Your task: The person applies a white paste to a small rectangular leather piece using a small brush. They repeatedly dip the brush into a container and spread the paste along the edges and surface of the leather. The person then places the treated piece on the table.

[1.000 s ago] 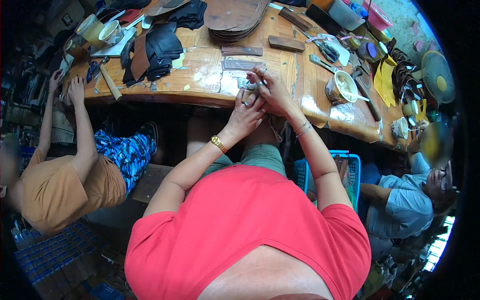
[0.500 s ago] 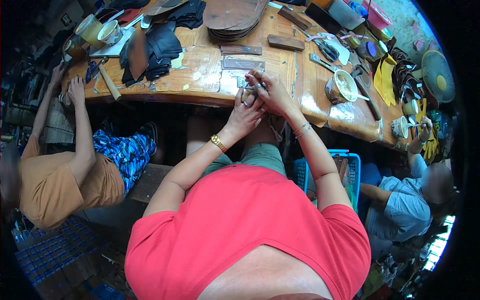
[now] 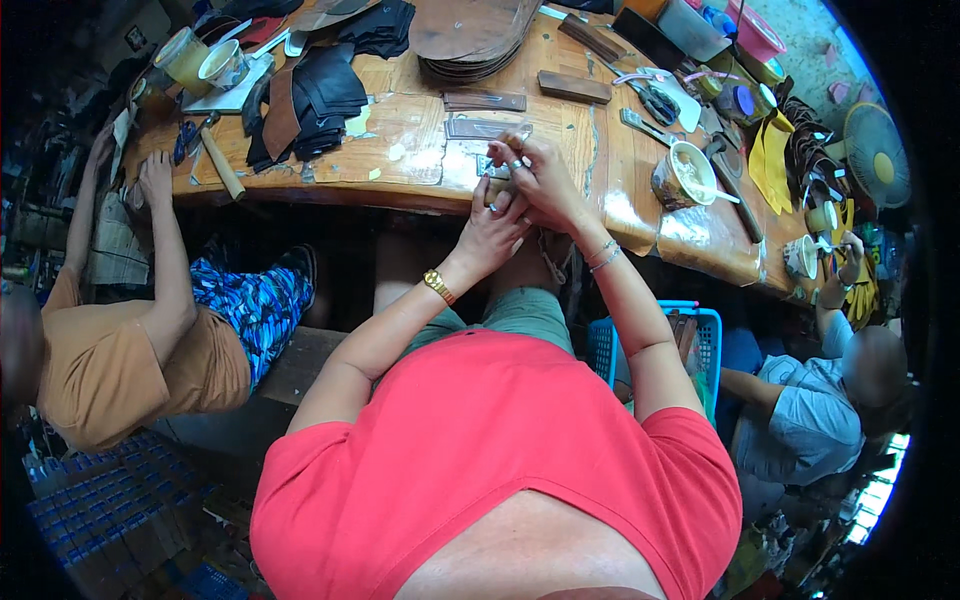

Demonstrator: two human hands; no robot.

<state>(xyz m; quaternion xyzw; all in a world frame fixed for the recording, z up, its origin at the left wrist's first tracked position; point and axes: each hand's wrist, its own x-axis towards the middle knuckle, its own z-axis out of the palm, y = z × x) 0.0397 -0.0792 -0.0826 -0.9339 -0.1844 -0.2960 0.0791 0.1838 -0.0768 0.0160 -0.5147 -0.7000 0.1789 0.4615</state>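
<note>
Both my hands meet at the table's front edge, in front of my knees. My left hand has its fingers closed around something small that I cannot make out. Against it presses my right hand, its fingers bent in a pinch; what they grip is hidden. Just beyond the hands lie two flat dark leather pieces, a nearer one and a farther one. A small dark patterned piece shows by my left fingertips.
The wooden table holds a stack of brown leather, black leather pieces, a hammer, a wooden block and a glue tub with a brush. A blue basket stands to my right. Co-workers sit on both sides.
My hands stay together, with only a slight shift of the right fingers. The co-worker at the left has moved a little, and a pale piece now shows by that person's far hand.
</note>
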